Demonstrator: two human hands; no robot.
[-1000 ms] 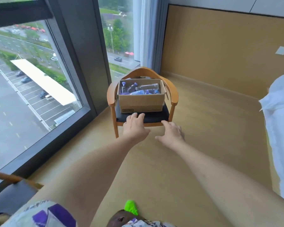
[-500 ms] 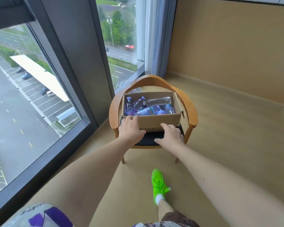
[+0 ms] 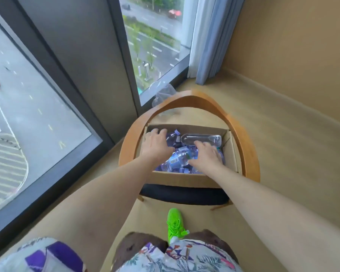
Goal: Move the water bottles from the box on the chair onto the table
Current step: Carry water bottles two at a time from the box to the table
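Observation:
A cardboard box (image 3: 185,180) stands on the dark seat of a round-backed wooden chair (image 3: 249,154). Several water bottles lie inside it, among them one with a blue label (image 3: 178,159) and a clear one (image 3: 202,138) along the far side. Both my hands are inside the box. My left hand (image 3: 157,144) lies over the bottles at the left end with its fingers spread. My right hand (image 3: 206,156) rests flat on the bottles at the right, fingertips by the clear bottle. Neither hand visibly grips a bottle. No table is in view.
The chair stands in a corner between a floor-to-ceiling window (image 3: 37,114) on the left and a tan wall on the right. A curtain (image 3: 210,36) hangs behind it, with a clear plastic bag (image 3: 161,93) on the floor. My green shoe (image 3: 175,224) is just before the chair.
I have come up close to the chair. Both hands moved from the box's front edge over the rim and down onto the bottles inside.

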